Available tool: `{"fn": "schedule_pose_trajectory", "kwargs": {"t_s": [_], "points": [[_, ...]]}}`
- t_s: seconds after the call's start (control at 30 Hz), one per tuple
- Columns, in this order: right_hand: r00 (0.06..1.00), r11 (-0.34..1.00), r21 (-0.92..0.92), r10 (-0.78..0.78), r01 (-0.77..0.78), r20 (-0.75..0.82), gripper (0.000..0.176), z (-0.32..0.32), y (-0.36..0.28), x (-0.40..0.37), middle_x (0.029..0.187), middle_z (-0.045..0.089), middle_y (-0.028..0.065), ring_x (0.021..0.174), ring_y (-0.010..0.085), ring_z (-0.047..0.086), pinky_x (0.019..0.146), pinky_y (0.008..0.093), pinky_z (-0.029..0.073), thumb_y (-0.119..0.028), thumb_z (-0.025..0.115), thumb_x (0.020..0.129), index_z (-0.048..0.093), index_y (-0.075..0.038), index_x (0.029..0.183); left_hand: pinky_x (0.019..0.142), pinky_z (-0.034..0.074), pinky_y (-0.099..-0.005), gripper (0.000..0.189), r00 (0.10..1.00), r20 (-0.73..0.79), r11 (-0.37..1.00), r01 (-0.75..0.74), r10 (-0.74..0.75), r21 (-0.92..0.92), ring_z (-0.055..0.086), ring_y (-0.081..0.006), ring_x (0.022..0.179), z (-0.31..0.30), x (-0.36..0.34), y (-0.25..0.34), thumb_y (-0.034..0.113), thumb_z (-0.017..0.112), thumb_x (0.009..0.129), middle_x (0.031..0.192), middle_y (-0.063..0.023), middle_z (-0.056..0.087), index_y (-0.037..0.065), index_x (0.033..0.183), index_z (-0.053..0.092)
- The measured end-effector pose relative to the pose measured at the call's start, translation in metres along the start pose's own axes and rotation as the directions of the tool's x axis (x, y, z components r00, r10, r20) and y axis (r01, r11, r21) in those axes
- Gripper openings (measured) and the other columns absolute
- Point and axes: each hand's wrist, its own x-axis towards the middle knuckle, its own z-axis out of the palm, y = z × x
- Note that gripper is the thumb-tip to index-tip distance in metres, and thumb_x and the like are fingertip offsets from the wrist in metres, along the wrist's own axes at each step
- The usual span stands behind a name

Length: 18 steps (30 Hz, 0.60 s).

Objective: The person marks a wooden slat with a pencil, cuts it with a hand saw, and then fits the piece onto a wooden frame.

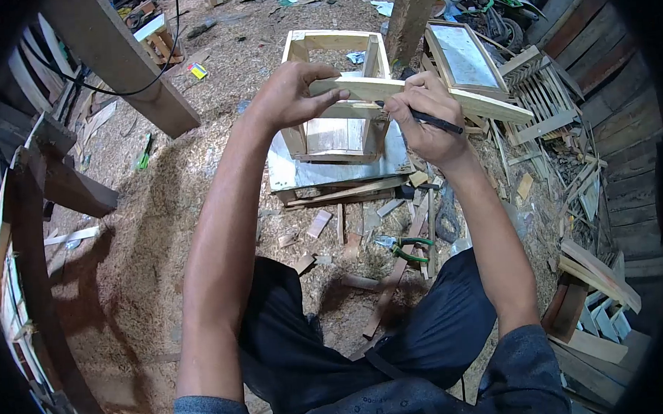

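Note:
My left hand (291,95) grips the near end of a long pale wooden slat (490,105) that stretches to the right, held above a small open wooden box frame (332,40). My right hand (425,118) also steadies the slat from below and holds a dark pencil (437,122) between its fingers, the tip pointing at the slat's face. The box frame stands on a shiny metal sheet (284,172) on the sawdust floor. My knees in dark trousers are below.
Green-handled pliers (403,247) lie among wood offcuts by my right knee. A framed panel (462,55) and a slatted rack (545,90) lie at right. Thick timber posts (122,64) rise at left and centre top. Sawdust covers the ground; stacked boards (597,277) at right.

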Motion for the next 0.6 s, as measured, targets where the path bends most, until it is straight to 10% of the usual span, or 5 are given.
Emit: {"fn": "schedule_pose_trajectory", "kwargs": {"t_s": [0.6], "points": [[0.999,0.999,-0.001,0.042,-0.042,-0.035,0.018,0.007,-0.005,0.001,0.073,0.071,0.0045,0.082,0.0220,0.063,0.077,0.0357,0.043,-0.023,0.073,0.091,0.077,-0.008,0.084,0.053,0.043,-0.0346,0.050,1.000,-0.017,0.999,-0.020,0.019,-0.044,0.058,-0.0140,0.060,-0.003,-0.003,-0.008,0.052,0.059,0.098,0.065,-0.0036,0.063,0.005,0.097,0.076]]}}
